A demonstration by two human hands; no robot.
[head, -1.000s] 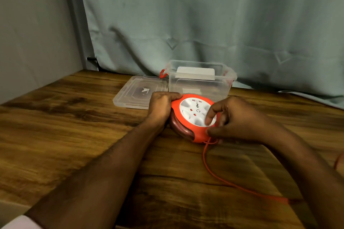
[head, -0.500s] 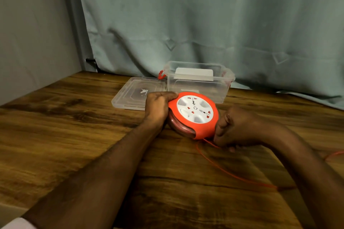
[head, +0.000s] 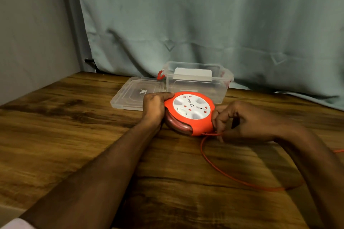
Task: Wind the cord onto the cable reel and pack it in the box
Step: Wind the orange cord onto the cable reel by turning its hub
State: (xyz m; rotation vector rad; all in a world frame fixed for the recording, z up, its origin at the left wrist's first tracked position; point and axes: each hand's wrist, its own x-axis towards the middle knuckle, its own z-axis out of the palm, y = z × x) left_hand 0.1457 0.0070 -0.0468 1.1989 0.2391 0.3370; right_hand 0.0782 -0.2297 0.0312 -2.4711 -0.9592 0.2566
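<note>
Cable reel lies flat on the tabletop between the two hands, orange rim up, white socket face showing. Left hand grips the reel's left edge, thumb laid over the top rim, fingers curled down the side. Right hand sits just right of the reel, fingers curled and pinching the orange cord where it enters the reel's near-right edge. From that pinch the cord loops toward the person, runs under the right forearm and off to the right.

Against the frame half a second back: the right hand has opened from a tighter fist into a pinch at the cord's entry point, and the loose cord now bows nearer the person. The left hand keeps its grip; the reel has not shifted.

Beyond the left hand's knuckles lies a clear lid, flat. Directly behind the reel stands the clear box, open, red latches at its ends; a pale patch shows on or through its wall, and whether it is a label or contents is unclear.
</note>
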